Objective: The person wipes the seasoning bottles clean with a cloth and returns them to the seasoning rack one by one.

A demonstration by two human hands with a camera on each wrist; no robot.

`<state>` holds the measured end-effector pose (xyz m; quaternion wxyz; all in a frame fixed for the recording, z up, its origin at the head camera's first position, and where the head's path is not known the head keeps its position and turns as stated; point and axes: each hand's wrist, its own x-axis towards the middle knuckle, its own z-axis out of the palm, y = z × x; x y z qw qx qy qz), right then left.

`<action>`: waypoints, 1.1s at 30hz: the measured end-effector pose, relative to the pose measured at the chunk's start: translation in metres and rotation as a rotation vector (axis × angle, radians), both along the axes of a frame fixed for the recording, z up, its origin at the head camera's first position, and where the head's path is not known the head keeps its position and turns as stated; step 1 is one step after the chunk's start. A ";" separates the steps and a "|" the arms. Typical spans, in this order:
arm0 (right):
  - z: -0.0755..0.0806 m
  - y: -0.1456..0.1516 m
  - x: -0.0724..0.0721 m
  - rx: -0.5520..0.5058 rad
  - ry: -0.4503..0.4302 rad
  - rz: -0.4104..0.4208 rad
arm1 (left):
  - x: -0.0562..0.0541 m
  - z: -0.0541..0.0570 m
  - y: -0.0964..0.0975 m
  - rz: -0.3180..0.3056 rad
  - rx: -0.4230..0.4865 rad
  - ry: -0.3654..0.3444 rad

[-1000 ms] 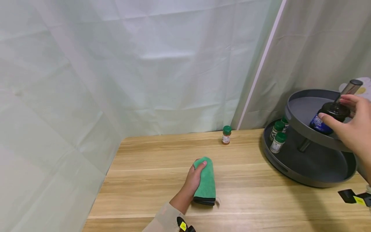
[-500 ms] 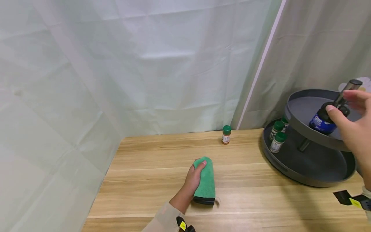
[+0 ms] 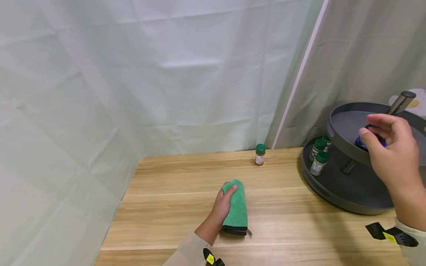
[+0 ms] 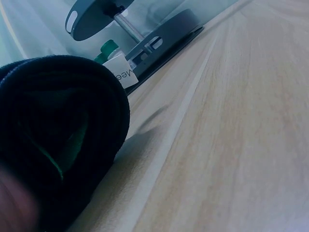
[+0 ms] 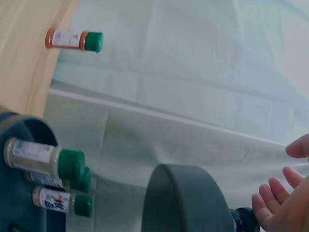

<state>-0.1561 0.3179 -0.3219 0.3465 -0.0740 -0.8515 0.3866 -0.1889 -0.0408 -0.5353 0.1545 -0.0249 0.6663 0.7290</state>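
My left hand (image 3: 221, 205) grips a rolled green cloth (image 3: 238, 212) with black edging above the wooden table. Its dark rolled end (image 4: 67, 116) fills much of the left wrist view. At the right, my right hand (image 3: 394, 155) hovers by the upper tier, thumb and fingers loosely bent and nothing seen between them. Behind it, a blue-labelled jar (image 3: 360, 142) stands on that tier, mostly hidden in the head view. Its black lid (image 5: 249, 220) shows close to the fingertips in the right wrist view; contact is hard to tell.
A grey two-tier round tray (image 3: 347, 122) with a central metal post (image 3: 401, 103) stands at right. Several green-capped spice bottles (image 3: 318, 163) sit on its lower tier. Another spice bottle (image 3: 259, 155) stands at the table's back edge, before a pale curtain (image 3: 199, 81).
My right hand has let go of the jar and drawn away from it, leftward and toward me. The jar stays on the upper tier. My left hand and the cloth have not moved.
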 end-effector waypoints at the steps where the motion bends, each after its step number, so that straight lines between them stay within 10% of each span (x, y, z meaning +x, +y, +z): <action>1: -0.002 -0.001 0.000 -0.002 -0.005 0.001 | 0.000 0.000 0.000 -0.001 0.004 0.000; 33: -0.080 -0.043 -0.016 -0.140 -0.005 0.319 | 0.003 0.001 0.000 0.006 0.017 -0.008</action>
